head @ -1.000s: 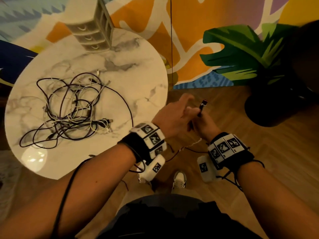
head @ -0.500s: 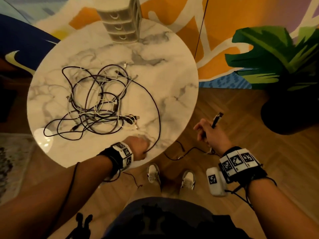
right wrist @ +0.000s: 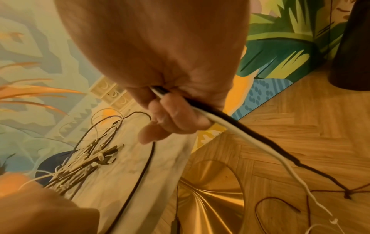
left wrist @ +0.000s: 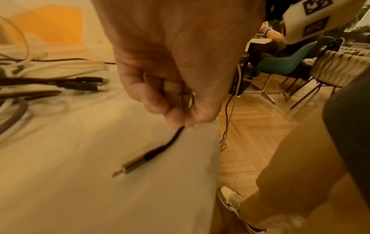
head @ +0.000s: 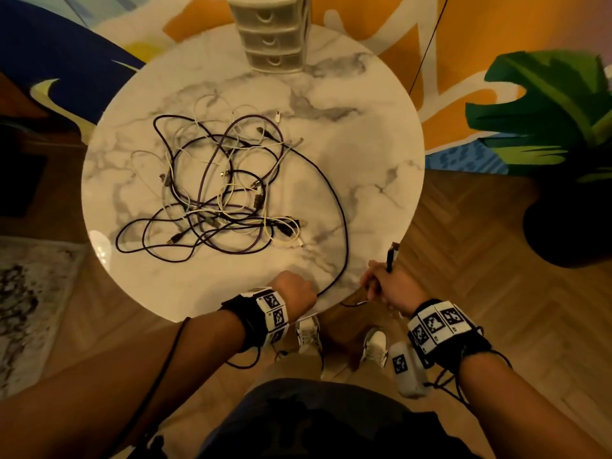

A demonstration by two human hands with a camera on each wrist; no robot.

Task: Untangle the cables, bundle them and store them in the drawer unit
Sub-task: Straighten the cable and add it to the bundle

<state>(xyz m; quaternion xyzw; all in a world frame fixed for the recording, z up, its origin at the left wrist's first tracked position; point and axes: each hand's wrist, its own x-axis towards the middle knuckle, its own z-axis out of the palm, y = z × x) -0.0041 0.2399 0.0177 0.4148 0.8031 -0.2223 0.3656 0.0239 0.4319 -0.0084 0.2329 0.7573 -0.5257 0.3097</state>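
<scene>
While the tangled heap of black, purple and white cables [head: 212,197] lies at centre left of the round white marble table [head: 364,154], the left hand [head: 295,290], at the table's near edge low in the frame, pinches a thin black cable [head: 337,207] between curled fingers [left wrist: 158,101], its metal plug [left wrist: 132,166] resting on the marble. The right hand [head: 390,286], just right of it beyond the rim, grips a black and a white cable [right wrist: 230,125] together. The pale three-drawer unit [head: 270,34] stands top centre, drawers shut.
</scene>
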